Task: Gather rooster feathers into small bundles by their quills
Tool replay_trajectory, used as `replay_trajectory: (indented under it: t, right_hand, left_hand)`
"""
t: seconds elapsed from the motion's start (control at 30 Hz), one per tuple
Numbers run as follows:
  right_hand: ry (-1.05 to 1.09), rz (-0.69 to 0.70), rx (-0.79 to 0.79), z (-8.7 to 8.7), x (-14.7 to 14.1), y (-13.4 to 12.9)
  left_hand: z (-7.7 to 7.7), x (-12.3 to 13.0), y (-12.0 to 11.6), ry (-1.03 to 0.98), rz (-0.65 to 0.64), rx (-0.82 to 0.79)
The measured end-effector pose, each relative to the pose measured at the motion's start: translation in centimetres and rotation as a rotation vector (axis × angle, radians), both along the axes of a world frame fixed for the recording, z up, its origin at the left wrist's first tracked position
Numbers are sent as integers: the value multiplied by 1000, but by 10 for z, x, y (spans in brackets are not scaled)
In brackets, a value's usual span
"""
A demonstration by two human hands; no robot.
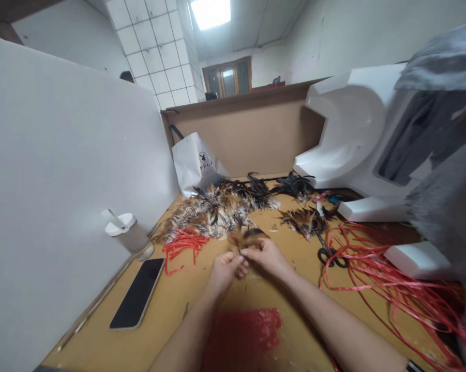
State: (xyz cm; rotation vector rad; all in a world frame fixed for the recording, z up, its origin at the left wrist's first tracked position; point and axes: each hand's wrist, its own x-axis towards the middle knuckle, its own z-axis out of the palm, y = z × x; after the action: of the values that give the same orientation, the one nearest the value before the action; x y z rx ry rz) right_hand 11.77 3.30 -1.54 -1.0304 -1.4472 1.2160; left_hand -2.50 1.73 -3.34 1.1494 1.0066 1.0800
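Above the middle of the table, my left hand (227, 269) and my right hand (267, 254) meet with their fingertips together. A small bunch of brown and black feathers (238, 238) sticks up from between them. My right hand pinches it by thumb and fingers; the left fingers are closed at its lower end. Just beyond the hands lies a wide pile of brown, black and whitish feathers (217, 209). Short red strips (184, 244) lie to the left of it. A smaller feather bundle (304, 221) rests to the right, and dark feathers (294, 185) lie behind that.
Scissors with black handles (332, 257) lie beside long tangled red strips (376, 263) on the right. At left are a phone (137, 294) and a lidded cup (130, 235). A white bag (197, 163) stands at the back, white foam (349, 129) at right. A red patch (242, 336) lies in front.
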Motion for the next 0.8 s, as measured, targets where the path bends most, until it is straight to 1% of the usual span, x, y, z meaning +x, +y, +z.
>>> replay_trajectory:
  t: [0.07, 0.1, 0.17, 0.23, 0.33, 0.4, 0.47, 0.6, 0.8]
  right_hand:
    - [28, -96, -27, 0, 7, 7]
    - [-4, -139, -28, -2, 11, 10]
    - [-152, -161, -3, -8, 18, 16]
    - [-322, -150, 25, -15, 24, 19]
    - [-552, -84, 41, -22, 28, 19]
    - [-657, -64, 41, -23, 28, 16]
    - [-713, -68, 33, -24, 27, 14]
    - [-730, -77, -8, -25, 21, 12]
    - [-477, -54, -63, -21, 24, 16]
  left_hand:
    - [5, -5, 3, -141, 132, -31]
    - [6, -7, 5, -203, 184, -50]
    - [8, -11, 8, -289, 241, -100]
    - [7, -13, 10, -326, 255, -134]
    - [5, -12, 11, -337, 242, -146]
    - [3, -11, 10, -341, 233, -153]
    - [3, -10, 9, -344, 230, -166]
    - [3, -10, 9, -341, 201, -179]
    - [3, -10, 8, -335, 184, -175]
